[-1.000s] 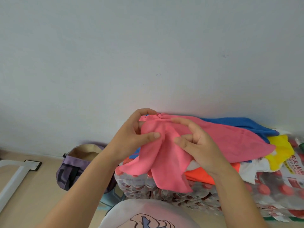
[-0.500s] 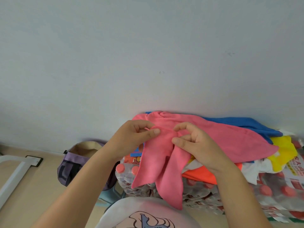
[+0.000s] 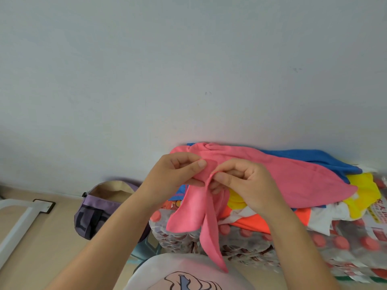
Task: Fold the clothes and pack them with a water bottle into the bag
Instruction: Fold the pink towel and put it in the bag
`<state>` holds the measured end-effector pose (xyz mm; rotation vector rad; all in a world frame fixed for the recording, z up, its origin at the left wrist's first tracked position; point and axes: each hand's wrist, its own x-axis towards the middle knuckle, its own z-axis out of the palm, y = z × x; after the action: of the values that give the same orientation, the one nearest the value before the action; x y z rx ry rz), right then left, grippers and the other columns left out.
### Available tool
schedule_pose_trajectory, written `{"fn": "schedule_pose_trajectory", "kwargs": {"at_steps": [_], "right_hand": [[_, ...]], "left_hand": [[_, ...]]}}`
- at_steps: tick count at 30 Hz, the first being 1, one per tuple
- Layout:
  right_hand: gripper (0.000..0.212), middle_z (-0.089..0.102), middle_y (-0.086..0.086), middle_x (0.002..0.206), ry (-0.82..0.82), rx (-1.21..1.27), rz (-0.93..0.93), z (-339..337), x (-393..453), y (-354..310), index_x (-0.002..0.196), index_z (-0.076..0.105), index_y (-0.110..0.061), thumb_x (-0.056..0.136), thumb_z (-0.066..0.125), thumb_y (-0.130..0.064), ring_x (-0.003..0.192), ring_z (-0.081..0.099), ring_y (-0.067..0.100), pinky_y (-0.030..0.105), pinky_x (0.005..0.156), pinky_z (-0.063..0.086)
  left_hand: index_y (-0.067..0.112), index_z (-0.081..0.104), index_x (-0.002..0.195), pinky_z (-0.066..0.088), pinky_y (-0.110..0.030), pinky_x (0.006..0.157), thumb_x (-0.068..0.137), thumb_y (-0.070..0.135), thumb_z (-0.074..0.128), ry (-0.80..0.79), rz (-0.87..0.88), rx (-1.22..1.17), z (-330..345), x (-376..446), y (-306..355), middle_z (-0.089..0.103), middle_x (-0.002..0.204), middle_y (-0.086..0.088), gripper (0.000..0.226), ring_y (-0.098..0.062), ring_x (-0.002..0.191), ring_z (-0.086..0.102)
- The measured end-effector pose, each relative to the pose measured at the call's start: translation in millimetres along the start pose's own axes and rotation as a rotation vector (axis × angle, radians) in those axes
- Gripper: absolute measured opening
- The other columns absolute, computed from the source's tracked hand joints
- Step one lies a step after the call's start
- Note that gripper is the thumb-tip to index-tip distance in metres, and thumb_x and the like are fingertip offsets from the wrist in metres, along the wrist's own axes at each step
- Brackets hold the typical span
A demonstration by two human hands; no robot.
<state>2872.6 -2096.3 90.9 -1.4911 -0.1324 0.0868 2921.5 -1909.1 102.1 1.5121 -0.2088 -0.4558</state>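
Observation:
A pink cloth [image 3: 278,181] lies on top of a heap of clothes, its near end hanging down over the front. My left hand [image 3: 176,174] pinches that end between thumb and fingers. Right beside it, my right hand [image 3: 249,183] pinches the same edge. Under the pink cloth lie blue [image 3: 314,158], yellow [image 3: 364,191], orange [image 3: 251,222] and white pieces. The heap rests on shrink-wrapped packs of water bottles with red caps [image 3: 345,239]. A purple bag [image 3: 98,208] with its mouth open stands on the floor to the left.
A plain white wall rises right behind the heap. At the far left a white frame [image 3: 16,227] slants across the beige floor. A light blue stool [image 3: 144,250] shows below the bag. My white printed shirt fills the bottom centre.
Both hands have drawn closer together and slid along the pink cloth's edge, so more of its end now hangs down in front. The heap has not moved.

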Motion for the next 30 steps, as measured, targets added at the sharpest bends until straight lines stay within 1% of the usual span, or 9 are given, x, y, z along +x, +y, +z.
{"fn": "schedule_pose_trajectory", "kwargs": {"at_steps": [2, 4, 7, 9, 12, 15, 22, 26, 30], "right_hand": [[0.009, 0.071, -0.003, 0.069, 0.102, -0.184, -0.060, 2, 0, 0, 0.078, 0.076, -0.024, 0.073, 0.076, -0.031, 0.061, 0.064, 0.007, 0.017, 0.061, 0.050], [0.010, 0.064, -0.007, 0.077, 0.139, -0.342, -0.152, 3, -2, -3, 0.075, 0.075, -0.029, 0.072, 0.079, -0.037, 0.069, 0.059, 0.006, 0.018, 0.066, 0.047], [0.007, 0.063, -0.008, 0.084, -0.052, -0.308, -0.226, 8, -11, -15, 0.079, 0.073, -0.032, 0.078, 0.078, -0.037, 0.080, 0.061, 0.014, 0.026, 0.075, 0.049], [0.004, 0.066, -0.011, 0.077, -0.135, -0.239, -0.207, 13, -14, -21, 0.081, 0.073, -0.032, 0.081, 0.075, -0.035, 0.071, 0.059, 0.007, 0.021, 0.067, 0.046], [0.002, 0.053, -0.013, 0.059, 0.050, -0.326, -0.212, 17, -6, -21, 0.084, 0.073, -0.029, 0.084, 0.075, -0.028, 0.055, 0.043, 0.000, 0.013, 0.052, 0.034], [0.009, 0.044, -0.009, 0.054, 0.209, -0.391, -0.215, 17, 0, -18, 0.083, 0.071, -0.026, 0.086, 0.075, -0.018, 0.050, 0.037, 0.004, 0.014, 0.049, 0.031], [0.013, 0.067, -0.006, 0.073, 0.252, -0.324, -0.288, 25, -2, -17, 0.085, 0.071, -0.025, 0.085, 0.075, -0.012, 0.060, 0.056, 0.006, 0.015, 0.057, 0.043], [0.013, 0.062, -0.012, 0.067, 0.293, -0.306, -0.307, 26, -1, -16, 0.083, 0.068, -0.022, 0.085, 0.075, -0.011, 0.054, 0.048, 0.001, 0.011, 0.053, 0.037], [0.015, 0.060, 0.001, 0.073, 0.287, -0.299, -0.276, 22, -1, -13, 0.083, 0.063, -0.021, 0.084, 0.076, -0.013, 0.047, 0.043, 0.023, 0.022, 0.046, 0.033]], "left_hand": [[-0.005, 0.070, 0.096, 0.061, -0.040, 0.078, 0.085, 0.017, 0.064, 0.001, -0.009, -0.011, 3, -2, -2, 0.070, 0.082, -0.024, 0.025, -0.027, 0.078, 0.068], [0.005, 0.073, 0.087, 0.061, -0.030, 0.068, 0.083, 0.017, 0.065, 0.014, -0.007, -0.033, 5, -4, -3, 0.071, 0.075, -0.011, 0.016, -0.019, 0.070, 0.068], [0.006, 0.074, 0.084, 0.059, -0.029, 0.066, 0.080, 0.019, 0.066, 0.041, -0.002, -0.091, 3, -6, -1, 0.072, 0.079, -0.016, 0.016, -0.023, 0.072, 0.069], [-0.001, 0.072, 0.088, 0.059, -0.030, 0.069, 0.080, 0.020, 0.065, 0.040, 0.019, -0.097, 1, -6, 1, 0.070, 0.082, -0.021, 0.024, -0.027, 0.076, 0.068], [0.001, 0.073, 0.089, 0.057, -0.026, 0.066, 0.081, 0.023, 0.066, 0.027, 0.025, -0.104, 1, -8, 5, 0.070, 0.081, -0.017, 0.025, -0.023, 0.074, 0.067], [0.012, 0.078, 0.087, 0.059, -0.030, 0.072, 0.081, 0.028, 0.065, 0.010, 0.012, -0.091, 0, -8, 7, 0.073, 0.087, -0.017, 0.022, -0.024, 0.080, 0.069], [0.017, 0.079, 0.096, 0.058, -0.033, 0.082, 0.086, 0.031, 0.061, -0.048, 0.016, -0.156, 6, -14, 6, 0.075, 0.095, -0.011, 0.025, -0.019, 0.088, 0.070], [0.016, 0.078, 0.100, 0.043, -0.057, 0.098, 0.087, 0.033, 0.066, -0.058, 0.037, -0.108, 7, -17, 7, 0.069, 0.102, -0.019, 0.025, -0.028, 0.094, 0.058], [0.014, 0.077, 0.099, 0.053, -0.037, 0.093, 0.080, 0.028, 0.072, -0.064, 0.067, -0.043, 5, -20, 7, 0.076, 0.100, -0.012, 0.024, -0.020, 0.097, 0.069]]}}
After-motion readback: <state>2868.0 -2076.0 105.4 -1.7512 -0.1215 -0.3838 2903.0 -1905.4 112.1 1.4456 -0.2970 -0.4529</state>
